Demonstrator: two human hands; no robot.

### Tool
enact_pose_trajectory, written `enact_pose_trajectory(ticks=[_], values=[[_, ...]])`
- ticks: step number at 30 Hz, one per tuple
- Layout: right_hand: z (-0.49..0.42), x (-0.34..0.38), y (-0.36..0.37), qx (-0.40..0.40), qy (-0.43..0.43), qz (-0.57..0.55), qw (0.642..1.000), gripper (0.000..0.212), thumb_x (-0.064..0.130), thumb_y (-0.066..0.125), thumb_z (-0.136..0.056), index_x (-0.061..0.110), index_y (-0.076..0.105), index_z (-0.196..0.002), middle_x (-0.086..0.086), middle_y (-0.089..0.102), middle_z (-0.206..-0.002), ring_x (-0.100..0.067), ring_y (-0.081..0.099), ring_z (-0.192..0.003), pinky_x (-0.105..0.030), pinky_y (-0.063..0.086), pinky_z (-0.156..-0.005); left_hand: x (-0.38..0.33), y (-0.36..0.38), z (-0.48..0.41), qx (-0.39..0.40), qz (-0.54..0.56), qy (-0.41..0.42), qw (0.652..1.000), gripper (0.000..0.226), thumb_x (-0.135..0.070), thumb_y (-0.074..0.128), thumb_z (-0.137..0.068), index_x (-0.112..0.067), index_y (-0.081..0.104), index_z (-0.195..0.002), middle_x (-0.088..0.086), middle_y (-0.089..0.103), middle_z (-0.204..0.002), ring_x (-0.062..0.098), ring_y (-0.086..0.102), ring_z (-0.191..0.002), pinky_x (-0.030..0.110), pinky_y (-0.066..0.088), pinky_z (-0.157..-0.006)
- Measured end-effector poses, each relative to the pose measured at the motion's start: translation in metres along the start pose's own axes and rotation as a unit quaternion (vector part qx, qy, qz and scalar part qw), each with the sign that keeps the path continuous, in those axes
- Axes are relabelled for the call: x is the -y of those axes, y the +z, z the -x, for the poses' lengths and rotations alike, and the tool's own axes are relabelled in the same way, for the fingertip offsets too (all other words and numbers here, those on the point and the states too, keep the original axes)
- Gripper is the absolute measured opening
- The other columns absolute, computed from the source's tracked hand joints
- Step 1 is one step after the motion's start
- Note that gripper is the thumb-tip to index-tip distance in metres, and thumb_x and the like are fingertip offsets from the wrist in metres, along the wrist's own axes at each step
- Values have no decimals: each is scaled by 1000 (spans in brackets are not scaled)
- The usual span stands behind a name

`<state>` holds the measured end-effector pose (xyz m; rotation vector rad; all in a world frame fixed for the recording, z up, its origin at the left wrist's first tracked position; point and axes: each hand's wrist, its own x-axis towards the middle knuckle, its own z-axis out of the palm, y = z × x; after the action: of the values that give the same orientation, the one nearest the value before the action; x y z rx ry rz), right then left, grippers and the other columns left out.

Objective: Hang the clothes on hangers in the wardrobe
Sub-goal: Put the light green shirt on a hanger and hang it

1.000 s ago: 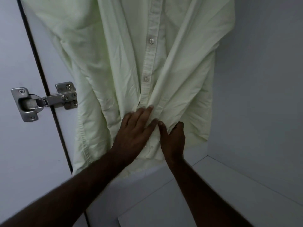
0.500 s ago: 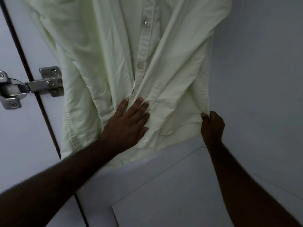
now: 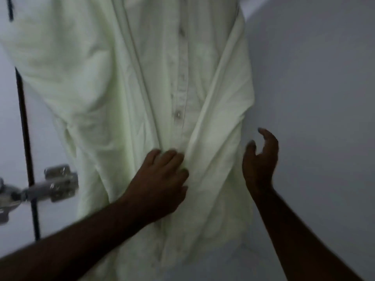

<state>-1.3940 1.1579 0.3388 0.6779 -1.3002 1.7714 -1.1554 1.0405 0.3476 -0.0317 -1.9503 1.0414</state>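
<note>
The pale green shirt (image 3: pixel 105 78) hangs inside the wardrobe, buttoned front facing out, its fabric gathered in long folds toward the button placket (image 3: pixel 181 92). The left hand (image 3: pixel 160 183) lies flat on the lower front just below the placket, fingers together and pressing the cloth. The right hand (image 3: pixel 260 161) is at the shirt's right edge, fingers loosely curled and holding nothing; whether the thumb touches the cloth cannot be told. A metal hinge (image 3: pixel 56 182) sits to the left, the grey side wall (image 3: pixel 316 94) to the right.

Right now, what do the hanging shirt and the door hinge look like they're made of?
Shirt: pale green woven cloth, probably cotton, with a matte finish; it creases softly and falls in long folds. Hinge: metal, likely steel, with a bright polished finish; it glints in the dim light, though blur hides finer detail.
</note>
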Motion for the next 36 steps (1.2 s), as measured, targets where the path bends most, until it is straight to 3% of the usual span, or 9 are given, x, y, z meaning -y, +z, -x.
enact_pose_trajectory(ticks=[5, 12, 16, 18, 20, 22, 24, 29, 36], values=[[-99, 76, 57, 134, -40, 63, 988, 60, 46, 50, -100, 25, 32, -153, -9, 17, -164, -22, 14, -150, -40, 14, -122, 104, -43, -114, -124, -83, -12, 989, 40, -39, 57, -82, -10, 70, -107, 24, 57, -132, 38, 52, -126, 60, 29, -107], [-161, 99, 115, 257, 9, 92, 962, 81, 69, 39, -93, 29, 11, -158, -10, 2, -166, -27, 8, -153, -45, 13, -123, 213, -75, -177, -41, -179, -71, 980, 68, -63, 35, -83, -16, 70, -115, 22, 58, -131, 38, 52, -127, 69, 27, -106], [-155, 84, 142, 313, -2, 103, 944, 145, 105, 19, -40, 22, 0, -158, -4, 3, -166, -24, 5, -153, -47, 12, -123, 231, -74, -182, 50, -198, -89, 975, 82, -76, 14, -81, -25, 66, -119, 11, 59, -125, 30, 51, -125, 64, 21, -111], [-153, 80, 151, 315, 52, 20, 948, 135, 99, 31, -47, 21, 23, -156, -4, 23, -163, -23, 20, -150, -47, 17, -121, 232, -71, -186, 86, -215, -106, 967, 82, -80, 10, -81, -29, 60, -122, 3, 54, -126, 24, 44, -126, 57, 16, -113], [-152, 91, 157, 195, 49, -50, 978, 82, 80, 47, -80, 18, 58, -133, -8, 55, -139, -26, 48, -132, -39, 35, -110, 234, -76, -196, 67, -211, -97, 970, 69, -75, 23, -88, -26, 61, -119, 2, 54, -124, 24, 46, -122, 50, 24, -109], [-167, 118, 161, 13, 12, -71, 997, 50, 53, 41, -100, 11, 67, -108, -11, 66, -113, -29, 59, -112, -31, 41, -91, 242, -84, -207, -9, -197, -76, 977, 56, -64, 33, -93, -22, 63, -115, 4, 57, -121, 26, 49, -118, 46, 31, -105], [-193, 158, 164, -54, -23, -105, 993, 47, 48, 38, -103, 12, 65, -116, -10, 64, -121, -29, 56, -118, -36, 41, -99, 256, -90, -219, -109, -185, -65, 975, 53, -55, 33, -90, -18, 65, -112, 9, 59, -121, 30, 51, -117, 49, 31, -106], [-250, 249, 184, 38, -174, 5, 984, 71, 73, 29, -92, 30, 40, -147, -3, 35, -156, -22, 29, -145, -52, 25, -117, 285, -88, -229, -68, -208, -123, 968, 53, -56, 31, -94, -21, 54, -126, 9, 47, -134, 27, 38, -130, 49, 22, -112], [-283, 304, 206, 129, -156, 99, 974, 79, 80, 26, -88, 36, 26, -154, -10, 19, -163, -32, 18, -150, -56, 17, -119, 289, -87, -222, -81, -140, -139, 977, 51, -56, 36, -94, -22, 59, -125, 8, 52, -133, 25, 37, -134, 48, 19, -116]])
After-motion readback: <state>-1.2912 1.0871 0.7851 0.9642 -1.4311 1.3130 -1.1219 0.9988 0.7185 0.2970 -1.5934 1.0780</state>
